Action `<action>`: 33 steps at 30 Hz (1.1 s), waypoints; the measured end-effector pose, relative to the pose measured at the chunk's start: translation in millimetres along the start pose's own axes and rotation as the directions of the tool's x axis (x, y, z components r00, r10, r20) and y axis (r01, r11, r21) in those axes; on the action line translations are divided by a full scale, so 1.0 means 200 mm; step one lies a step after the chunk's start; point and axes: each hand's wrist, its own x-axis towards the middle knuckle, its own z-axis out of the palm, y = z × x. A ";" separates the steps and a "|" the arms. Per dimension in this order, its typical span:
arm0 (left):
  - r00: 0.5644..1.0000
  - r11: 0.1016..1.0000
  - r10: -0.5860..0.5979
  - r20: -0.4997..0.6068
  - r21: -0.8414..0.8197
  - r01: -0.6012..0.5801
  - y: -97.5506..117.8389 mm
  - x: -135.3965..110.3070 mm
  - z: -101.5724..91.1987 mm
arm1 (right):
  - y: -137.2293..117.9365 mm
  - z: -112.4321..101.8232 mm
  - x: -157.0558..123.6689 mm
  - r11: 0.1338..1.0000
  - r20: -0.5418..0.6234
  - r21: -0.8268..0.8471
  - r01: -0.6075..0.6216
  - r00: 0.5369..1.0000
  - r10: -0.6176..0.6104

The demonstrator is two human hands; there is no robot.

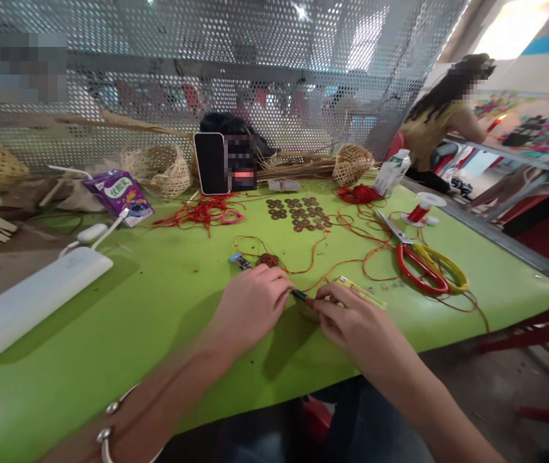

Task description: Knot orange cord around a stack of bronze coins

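A green-topped table [153, 299] fills the workspace, red-and-yellow-handled scissors [404, 241] resting between two and three o'clock. A person's left hand [257, 299] curls its fingers at nine o'clock, its grip impossible to tell; the right hand [351, 315], between three and four, pinches. Dark round discs [296, 213] sit clustered at twelve. At the dial's center, between both hands, a slim dark rod [299, 295] runs into the right hand's pinch.

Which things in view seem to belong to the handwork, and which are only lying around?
Likely in the work:
- slim dark item, between left hand and right hand
- red cord
- dark round discs
- scissors
- red spool

Likely just lying about:
- purple drink carton
- white bottle
- woven basket
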 end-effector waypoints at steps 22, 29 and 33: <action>0.999 0.999 -0.046 -0.007 -0.012 0.046 -0.01 0.00 0.00 | 0.00 0.06 -0.08 0.984 -0.205 0.145 -0.099 0.970 0.128; 0.997 0.998 -0.045 0.059 -0.035 0.047 -0.01 0.05 0.03 | 0.07 -0.01 -0.14 0.983 -0.366 0.117 -0.141 0.914 0.174; 0.994 0.992 -0.089 0.065 -0.079 0.094 -0.01 0.06 0.04 | 0.06 0.00 -0.16 0.975 -0.394 0.135 -0.178 0.893 0.218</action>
